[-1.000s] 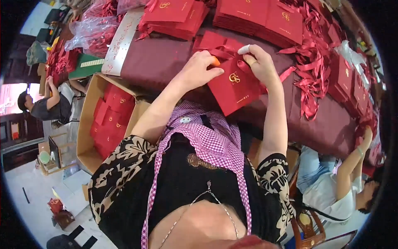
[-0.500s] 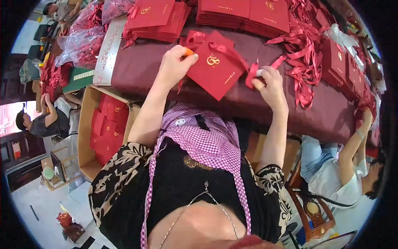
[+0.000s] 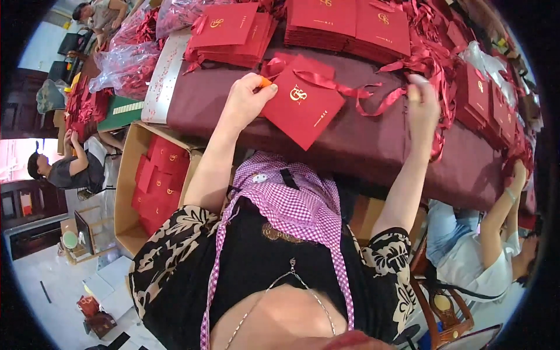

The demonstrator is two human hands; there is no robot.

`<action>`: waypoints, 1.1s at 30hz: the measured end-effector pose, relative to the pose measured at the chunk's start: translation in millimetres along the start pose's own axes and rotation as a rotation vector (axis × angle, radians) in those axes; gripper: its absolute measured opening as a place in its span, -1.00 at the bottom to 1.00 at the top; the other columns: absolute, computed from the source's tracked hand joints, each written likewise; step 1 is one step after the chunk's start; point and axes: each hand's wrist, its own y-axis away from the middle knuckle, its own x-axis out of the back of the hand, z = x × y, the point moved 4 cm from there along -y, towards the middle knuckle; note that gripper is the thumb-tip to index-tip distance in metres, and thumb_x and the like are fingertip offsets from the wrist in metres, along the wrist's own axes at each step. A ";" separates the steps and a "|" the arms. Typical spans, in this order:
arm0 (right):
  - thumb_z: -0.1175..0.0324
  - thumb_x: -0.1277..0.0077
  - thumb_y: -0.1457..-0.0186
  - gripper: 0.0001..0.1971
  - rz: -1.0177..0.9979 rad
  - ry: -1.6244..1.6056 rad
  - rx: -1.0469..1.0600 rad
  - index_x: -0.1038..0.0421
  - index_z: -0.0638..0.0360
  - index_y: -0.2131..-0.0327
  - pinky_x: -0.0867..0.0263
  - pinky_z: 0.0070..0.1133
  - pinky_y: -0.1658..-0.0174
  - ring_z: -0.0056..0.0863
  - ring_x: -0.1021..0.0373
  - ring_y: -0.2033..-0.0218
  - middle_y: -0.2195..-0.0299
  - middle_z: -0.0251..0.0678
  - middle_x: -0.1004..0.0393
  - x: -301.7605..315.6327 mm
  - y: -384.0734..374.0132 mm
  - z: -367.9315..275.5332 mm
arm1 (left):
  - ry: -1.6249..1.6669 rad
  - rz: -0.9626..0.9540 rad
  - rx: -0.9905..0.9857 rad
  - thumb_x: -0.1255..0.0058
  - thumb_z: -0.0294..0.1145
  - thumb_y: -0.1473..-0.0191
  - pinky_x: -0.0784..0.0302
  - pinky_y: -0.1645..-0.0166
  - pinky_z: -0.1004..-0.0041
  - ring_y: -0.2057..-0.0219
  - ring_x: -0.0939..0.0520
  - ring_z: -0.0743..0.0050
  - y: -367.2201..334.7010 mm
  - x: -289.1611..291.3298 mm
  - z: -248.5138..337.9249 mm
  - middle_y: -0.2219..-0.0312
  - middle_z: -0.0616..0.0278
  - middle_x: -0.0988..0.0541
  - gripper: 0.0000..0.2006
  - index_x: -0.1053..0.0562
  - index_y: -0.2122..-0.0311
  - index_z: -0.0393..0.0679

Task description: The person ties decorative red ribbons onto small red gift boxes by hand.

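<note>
My left hand (image 3: pixel 248 99) is closed on the upper left corner of a flat red paper gift bag (image 3: pixel 306 111), with an orange cover on one fingertip. The bag hangs tilted like a diamond over the table's near edge, its gold emblem toward me. From its top, a shiny red ribbon (image 3: pixel 376 111) runs off to the right in loose curls. Just past the ribbon's far end is my right hand (image 3: pixel 423 105), beside a heap of red ribbons (image 3: pixel 429 55). Motion smears its fingers, so whether they hold any ribbon is unclear.
Stacks of red bags (image 3: pixel 321 26) line the back of the dark red covered table (image 3: pixel 221 87). A cardboard box (image 3: pixel 131 192) of red bags stands at the left below it. Another person (image 3: pixel 484 256) works at the right end. Clear plastic bags (image 3: pixel 125 64) lie at the far left.
My right hand has moved right, away from the bag, toward the ribbon heap. The ribbon it pinched now lies in slack curls. My left hand keeps its grip on the bag. The view has shifted slightly.
</note>
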 end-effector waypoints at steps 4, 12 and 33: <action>0.44 -0.09 0.06 -0.86 -0.573 -0.200 0.302 -0.49 0.20 0.35 -0.30 -0.39 0.08 -0.20 -0.44 0.23 0.35 -0.17 -0.52 -54.3 44.9 -51.5 | 0.016 0.017 0.014 -0.11 -0.42 -0.01 -0.31 0.34 0.56 0.46 -0.41 0.65 -1.0 5.9 1.0 0.55 0.29 -0.43 -0.82 -0.48 0.41 -0.37; 0.34 0.08 -0.07 -0.85 -0.212 0.777 0.131 -0.48 0.07 0.33 -0.20 -0.29 0.07 -0.30 -0.37 0.14 0.24 -0.32 -0.49 5.1 16.2 11.0 | 0.094 0.042 0.066 -0.12 -0.36 0.04 -0.36 0.37 0.41 0.50 -0.49 0.39 3.0 18.3 -3.9 0.55 0.08 -0.46 -0.76 -0.47 0.40 -0.39; 0.43 -0.01 -0.12 -0.79 -0.393 -0.755 -0.488 -0.40 0.18 0.14 -0.09 -0.78 0.48 -0.80 -0.20 0.55 0.55 -0.53 -0.32 -48.9 28.3 -23.0 | -0.033 0.043 -0.057 -0.10 -0.37 0.11 -0.41 0.36 0.36 0.46 -0.53 0.21 -1.8 2.8 3.5 0.55 0.05 -0.46 -0.79 -0.52 0.40 -0.32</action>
